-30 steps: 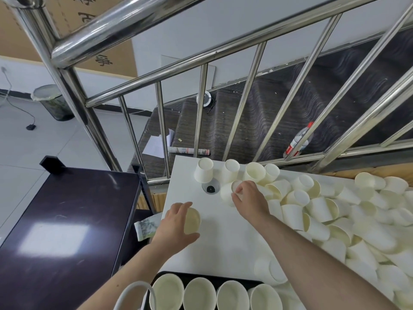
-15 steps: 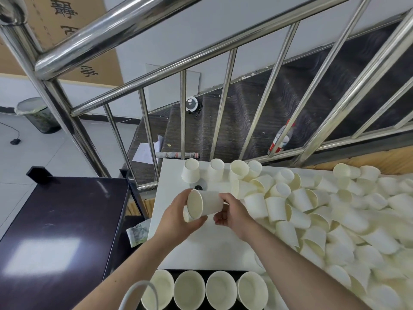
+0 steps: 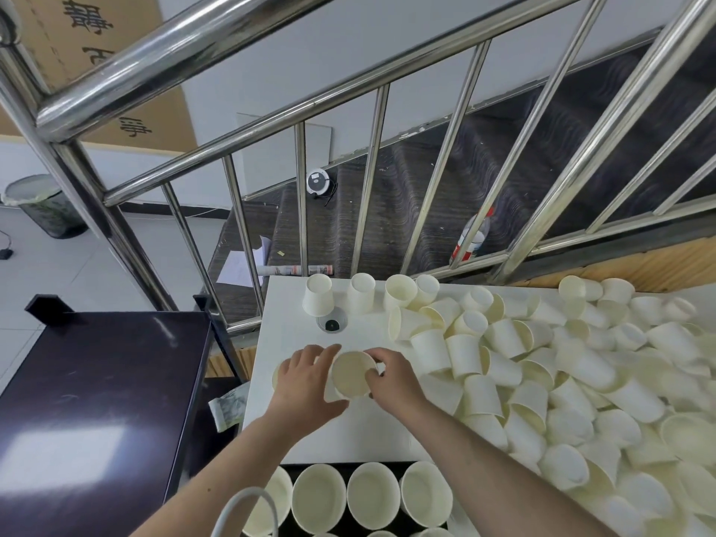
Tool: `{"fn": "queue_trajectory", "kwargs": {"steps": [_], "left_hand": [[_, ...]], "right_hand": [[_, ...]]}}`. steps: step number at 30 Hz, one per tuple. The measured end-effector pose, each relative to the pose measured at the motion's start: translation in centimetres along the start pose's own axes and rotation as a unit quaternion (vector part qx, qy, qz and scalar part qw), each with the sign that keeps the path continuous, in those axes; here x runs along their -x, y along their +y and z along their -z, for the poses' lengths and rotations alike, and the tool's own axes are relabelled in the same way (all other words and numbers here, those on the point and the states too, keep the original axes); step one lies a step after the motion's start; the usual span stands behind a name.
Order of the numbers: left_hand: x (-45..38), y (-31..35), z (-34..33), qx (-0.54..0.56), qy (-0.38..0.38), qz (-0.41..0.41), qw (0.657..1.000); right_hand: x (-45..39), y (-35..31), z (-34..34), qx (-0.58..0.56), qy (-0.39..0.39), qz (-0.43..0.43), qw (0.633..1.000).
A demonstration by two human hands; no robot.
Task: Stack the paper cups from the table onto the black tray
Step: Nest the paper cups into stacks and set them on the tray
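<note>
Paper cup [image 3: 351, 375] now lower, between both hands, mouth toward camera.

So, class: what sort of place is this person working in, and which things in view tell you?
Probably an indoor stairwell landing or lobby in a building, not a kitchen. A steel stair railing runs over dark stairs, a bin stands on the tiled floor, and a white table holds heaped paper cups.
</note>
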State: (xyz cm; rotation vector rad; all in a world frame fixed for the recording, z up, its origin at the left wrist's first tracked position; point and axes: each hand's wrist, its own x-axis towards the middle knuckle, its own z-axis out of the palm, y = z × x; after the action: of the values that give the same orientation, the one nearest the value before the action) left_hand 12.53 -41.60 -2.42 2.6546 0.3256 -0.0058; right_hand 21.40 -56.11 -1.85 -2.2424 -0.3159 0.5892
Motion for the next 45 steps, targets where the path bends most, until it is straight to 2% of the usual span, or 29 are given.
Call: {"fn": "queue_trajectory", "kwargs": {"steps": [4, 7, 11, 17, 24, 34, 45], "left_hand": [[0.3, -1.4, 0.2, -0.079, -0.061, 0.067, 0.993], [0.5, -2.3, 0.3, -0.064, -0.077, 0.082, 0.992], [0.7, -2.8, 0.2, -0.02, -0.081, 0.078, 0.993], [1.4, -2.4, 0.8, 0.005, -0.049, 0.075, 0.996], [4.5, -2.7, 2.8, 0.052, 0.018, 0.079, 0.995], [11.0, -1.4, 6.0, 0.073, 0.08, 0.084, 0.991], [16.1, -1.2, 5.6, 0.057, 0.023, 0.105, 0.993]], "right_hand": [[-0.1, 1.8, -0.1, 0.038, -0.012, -0.07, 0.997], [-0.1, 2.5, -0.3, 0.061, -0.02, -0.077, 0.995], [0.6, 2.1, -0.4, 0.171, -0.012, -0.036, 0.984], [1.3, 1.3, -0.9, 0.26, -0.087, 0.067, 0.959], [2.7, 0.0, -0.5, 0.186, -0.06, 0.157, 0.968], [9.0, -2.5, 0.6, 0.157, -0.12, 0.278, 0.94], [13.3, -2.3, -0.4, 0.238, -0.187, 0.26, 0.917]]}}
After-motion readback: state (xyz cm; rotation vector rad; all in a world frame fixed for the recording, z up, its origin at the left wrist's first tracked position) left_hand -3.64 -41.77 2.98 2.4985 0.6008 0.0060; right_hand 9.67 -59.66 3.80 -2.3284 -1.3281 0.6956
